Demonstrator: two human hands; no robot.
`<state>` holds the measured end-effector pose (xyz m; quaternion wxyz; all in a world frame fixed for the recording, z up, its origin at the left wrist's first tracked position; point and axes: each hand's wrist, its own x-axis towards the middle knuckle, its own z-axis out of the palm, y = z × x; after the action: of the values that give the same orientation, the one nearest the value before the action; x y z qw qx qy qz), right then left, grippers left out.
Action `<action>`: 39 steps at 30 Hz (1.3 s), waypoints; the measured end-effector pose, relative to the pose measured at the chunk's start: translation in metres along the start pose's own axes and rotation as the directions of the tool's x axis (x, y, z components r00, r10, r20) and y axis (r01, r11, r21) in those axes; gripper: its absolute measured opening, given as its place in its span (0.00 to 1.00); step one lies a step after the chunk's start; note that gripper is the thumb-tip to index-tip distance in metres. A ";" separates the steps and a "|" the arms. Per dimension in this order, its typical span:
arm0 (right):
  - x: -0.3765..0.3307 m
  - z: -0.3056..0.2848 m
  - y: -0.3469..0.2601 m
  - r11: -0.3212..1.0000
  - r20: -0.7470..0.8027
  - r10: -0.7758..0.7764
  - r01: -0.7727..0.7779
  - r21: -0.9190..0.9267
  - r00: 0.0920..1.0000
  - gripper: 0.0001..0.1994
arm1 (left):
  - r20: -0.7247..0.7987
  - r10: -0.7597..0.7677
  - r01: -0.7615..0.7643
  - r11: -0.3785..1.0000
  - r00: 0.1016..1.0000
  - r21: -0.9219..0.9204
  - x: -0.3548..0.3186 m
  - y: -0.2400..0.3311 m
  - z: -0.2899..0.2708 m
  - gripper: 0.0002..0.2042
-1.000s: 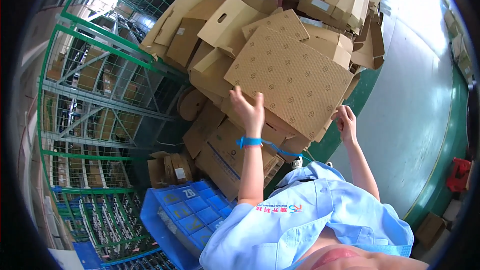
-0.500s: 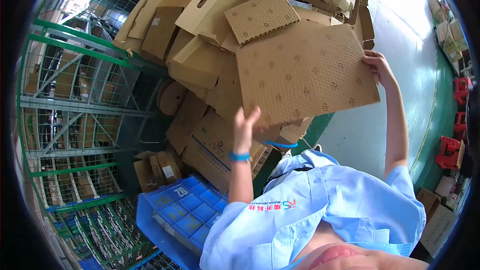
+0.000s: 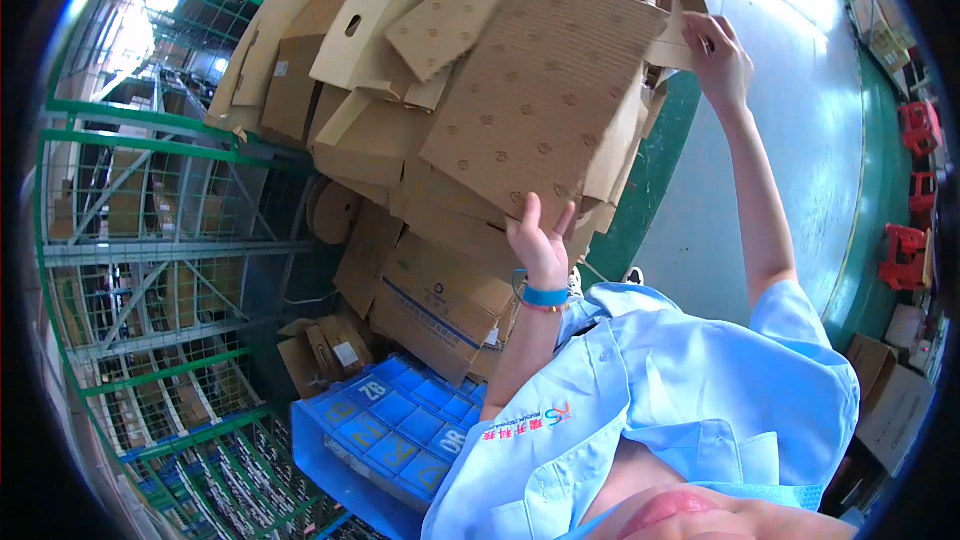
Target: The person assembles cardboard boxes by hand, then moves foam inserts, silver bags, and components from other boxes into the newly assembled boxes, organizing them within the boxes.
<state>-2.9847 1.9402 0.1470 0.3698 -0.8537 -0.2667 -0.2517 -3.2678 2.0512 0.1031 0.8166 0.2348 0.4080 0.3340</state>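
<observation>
A large flat corrugated cardboard sheet, printed with small dark marks, lies tilted on top of a heap of cardboard. My left hand is at its lower edge with the fingers apart; whether the fingertips touch the sheet is hard to see. Farther off to the right, my right hand has its fingers closed on a light tan cardboard flap that sticks out beside the sheet's upper right corner. A smaller printed cardboard sheet rests to the left of the large one.
Flattened boxes make up the heap. Nearer stand a printed carton and a blue plastic crate. Green-framed wire shelving runs along the left. To the right are a grey floor and red stools.
The large sheet has come down onto the heap and turned. My right hand has left its edge and moved up and left to the flap; my left hand has shifted right.
</observation>
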 end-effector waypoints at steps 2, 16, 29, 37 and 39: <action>-0.021 -0.020 0.005 0.993 0.045 0.109 -0.111 0.044 0.993 0.06 | -0.029 0.033 -0.035 0.997 0.999 -0.069 0.015 -0.009 0.011 0.18; -0.178 -0.046 0.030 0.823 0.517 0.335 -0.512 0.246 0.788 0.08 | 0.156 0.019 0.010 0.983 0.988 -0.183 0.021 -0.042 0.034 0.19; -0.339 -0.042 0.021 0.655 0.995 0.089 -0.755 -0.025 0.045 0.14 | 0.523 -0.848 0.355 0.516 0.084 0.779 -0.101 -0.141 -0.044 0.17; -0.337 -0.133 0.199 0.649 0.668 0.663 -0.704 -0.288 0.338 0.13 | 0.428 -0.833 0.154 0.502 0.350 0.851 -0.085 -0.233 0.008 0.13; -0.338 -0.166 0.262 0.605 0.646 0.647 -0.789 -0.110 0.406 0.13 | 0.402 -0.809 -0.005 0.443 0.428 0.897 -0.072 -0.270 0.028 0.15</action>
<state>-3.1029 1.5691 -0.0955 0.4185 -0.8693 -0.0033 0.2629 -3.1810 1.8148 -0.0213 0.7600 0.5711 0.1362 -0.2789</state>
